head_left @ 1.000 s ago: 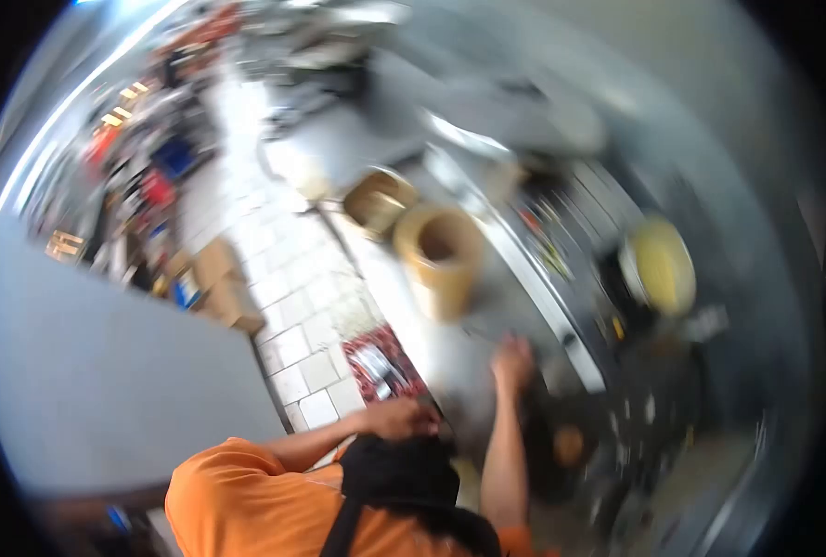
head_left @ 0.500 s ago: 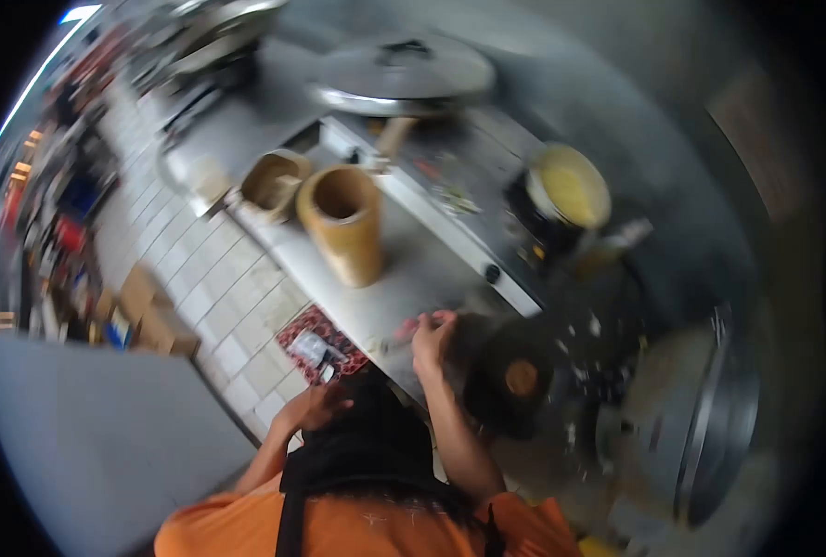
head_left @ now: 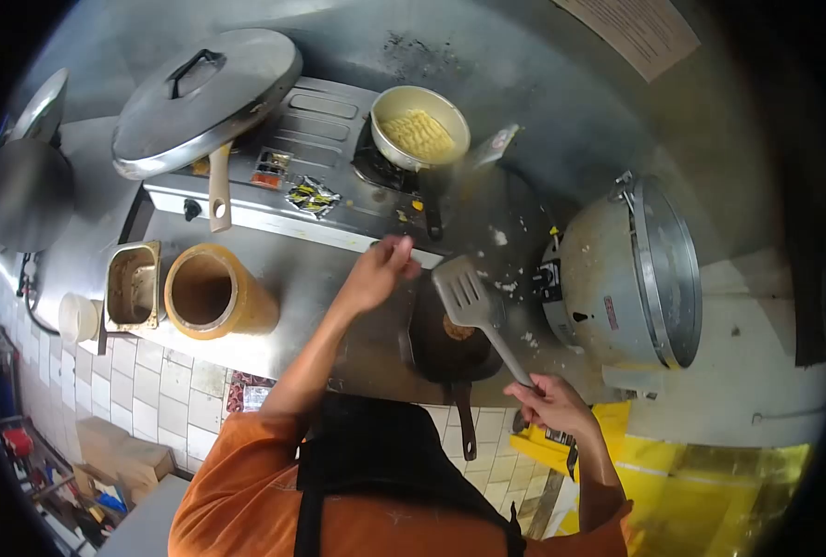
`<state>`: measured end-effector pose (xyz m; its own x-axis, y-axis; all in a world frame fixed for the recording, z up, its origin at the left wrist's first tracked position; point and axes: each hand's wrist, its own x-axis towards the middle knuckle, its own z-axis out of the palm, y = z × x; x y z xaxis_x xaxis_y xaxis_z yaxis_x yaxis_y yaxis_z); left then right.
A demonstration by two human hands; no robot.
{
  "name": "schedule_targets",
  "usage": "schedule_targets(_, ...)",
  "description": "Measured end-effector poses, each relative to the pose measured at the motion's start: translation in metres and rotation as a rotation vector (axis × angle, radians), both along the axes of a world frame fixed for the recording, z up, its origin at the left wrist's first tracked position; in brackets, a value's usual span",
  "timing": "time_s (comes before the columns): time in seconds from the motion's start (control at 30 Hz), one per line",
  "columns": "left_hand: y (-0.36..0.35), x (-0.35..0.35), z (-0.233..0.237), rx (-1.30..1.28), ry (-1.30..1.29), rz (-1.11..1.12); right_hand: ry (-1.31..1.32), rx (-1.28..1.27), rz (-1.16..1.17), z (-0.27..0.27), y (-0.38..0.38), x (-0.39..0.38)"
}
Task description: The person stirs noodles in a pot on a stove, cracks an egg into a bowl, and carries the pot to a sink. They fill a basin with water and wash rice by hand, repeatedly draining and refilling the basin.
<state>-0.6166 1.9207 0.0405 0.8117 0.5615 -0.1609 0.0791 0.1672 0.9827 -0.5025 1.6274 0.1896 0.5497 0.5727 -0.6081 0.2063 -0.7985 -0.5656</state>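
My right hand grips the handle of a slotted metal spatula, whose blade hovers over a dark frying pan on the steel counter. A round brown patty lies in the pan, just under the blade. My left hand reaches out over the counter to the left of the pan, near the stove's front edge, fingers loosely apart and holding nothing. I wear an orange shirt and a black apron.
A pot of yellow noodles sits on the stove's burner. A large lidded pan rests at the stove's left. A tan cylindrical container and a steel tub stand left on the counter. A big steel cooker stands right.
The view has swung round and sharpened. My right hand now holds the spatula over the pan. My left hand has come up from my apron to the counter beside the pan.
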Motion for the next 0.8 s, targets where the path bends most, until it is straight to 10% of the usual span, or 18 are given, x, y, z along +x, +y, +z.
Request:
schedule_targets(0.23,0.028,0.087,-0.002,-0.250,-0.084,0.091,-0.307,0.139,-0.094,0.014,0.009,0.005)
schedule_targets(0.43,0.023,0.113,0.003,-0.989,-0.416,0.144,-0.426,0.297,0.116,0.041,0.088,0.034)
schedule_targets(0.63,0.014,0.117,0.010,-0.872,-0.337,0.273,-0.973,0.026,0.610,0.039,0.221,0.077)
schedule_targets(0.8,0.014,0.116,0.014,-0.859,-0.281,0.284,-1.005,0.022,0.423,-0.023,0.268,0.073)
